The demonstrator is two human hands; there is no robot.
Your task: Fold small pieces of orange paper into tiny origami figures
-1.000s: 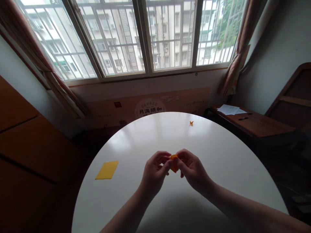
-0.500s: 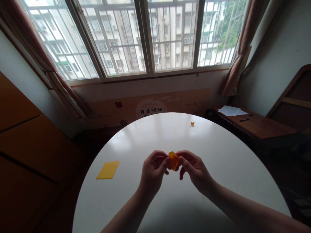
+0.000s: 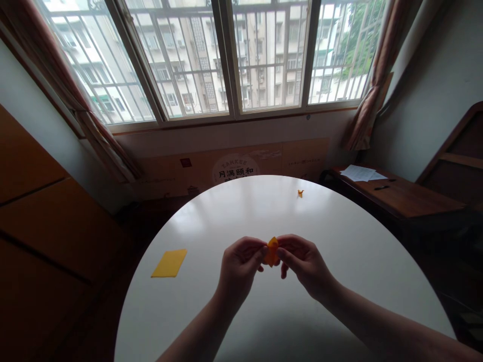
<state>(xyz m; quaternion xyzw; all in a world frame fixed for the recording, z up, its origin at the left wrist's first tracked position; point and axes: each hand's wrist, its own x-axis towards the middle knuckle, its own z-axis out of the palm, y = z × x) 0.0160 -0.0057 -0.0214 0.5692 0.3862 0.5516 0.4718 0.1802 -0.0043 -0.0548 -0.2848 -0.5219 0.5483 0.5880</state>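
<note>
A small folded piece of orange paper [image 3: 271,251] is pinched between both my hands above the middle of the round white table [image 3: 339,251]. My left hand [image 3: 239,271] grips its left side with thumb and fingers closed. My right hand [image 3: 304,264] pinches its right side, fingers curled. Most of the paper is hidden by my fingertips.
A stack of yellow square paper [image 3: 169,263] lies on the table's left part. A tiny orange folded figure [image 3: 300,193] sits near the far edge. A dark wooden desk with white sheets [image 3: 360,172] stands to the right; barred windows [image 3: 234,55] are ahead.
The orange paper showed a broader face half a second ago; now it is turned narrower and sits slightly higher between my fingertips. My hands have stayed in place.
</note>
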